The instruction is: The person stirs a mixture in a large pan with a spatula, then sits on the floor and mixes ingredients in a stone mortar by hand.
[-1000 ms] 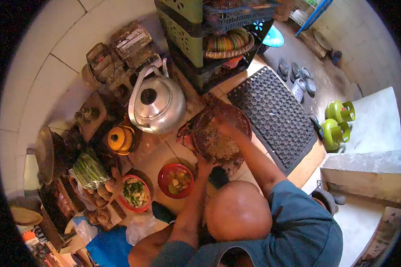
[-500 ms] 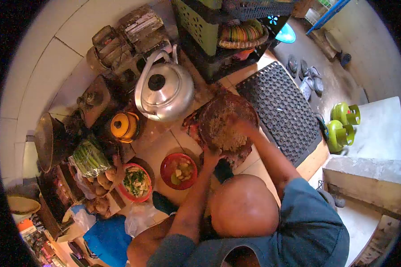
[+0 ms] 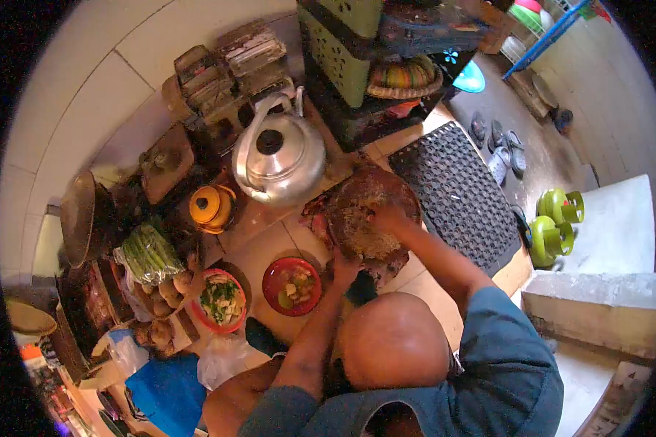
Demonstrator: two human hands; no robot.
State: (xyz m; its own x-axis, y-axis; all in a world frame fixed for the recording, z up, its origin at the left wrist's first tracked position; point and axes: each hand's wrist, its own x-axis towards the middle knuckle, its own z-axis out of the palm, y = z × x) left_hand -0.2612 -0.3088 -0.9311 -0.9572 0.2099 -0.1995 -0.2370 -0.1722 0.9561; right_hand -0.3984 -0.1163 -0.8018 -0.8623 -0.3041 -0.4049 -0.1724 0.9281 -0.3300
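One dark bowl (image 3: pixel 404 191) stands on the tiled floor (image 3: pixel 268 246), between the kettle (image 3: pixel 288 162) and the person's knees, with a coarse, pale brown mash (image 3: pixel 368 239) spread over its inside. The right hand (image 3: pixel 388 218) reaches into the mash with fingers bent down; whether its grip holds anything cannot be told. The left hand (image 3: pixel 345 268) is at the near rim, seemingly steadying the bowl, though how tightly its grip closes cannot be made out. The mash looks well broken down but uneven, so the work on it seems well along rather than finished. Nearby, a red bowl (image 3: pixel 313 287) holds loose pieces and a red dish (image 3: pixel 243 306) holds chopped greens with pale chunks; both lots look already cut and lie apart from the mash. Farther out, long green produce (image 3: pixel 149 255) is in clear wrap, seemingly untouched, beside some round produce (image 3: pixel 169 291). A lidded yellow pot (image 3: pixel 210 207) stands near the kettle, and a black mat (image 3: pixel 455 193) lies beyond the dark bowl.
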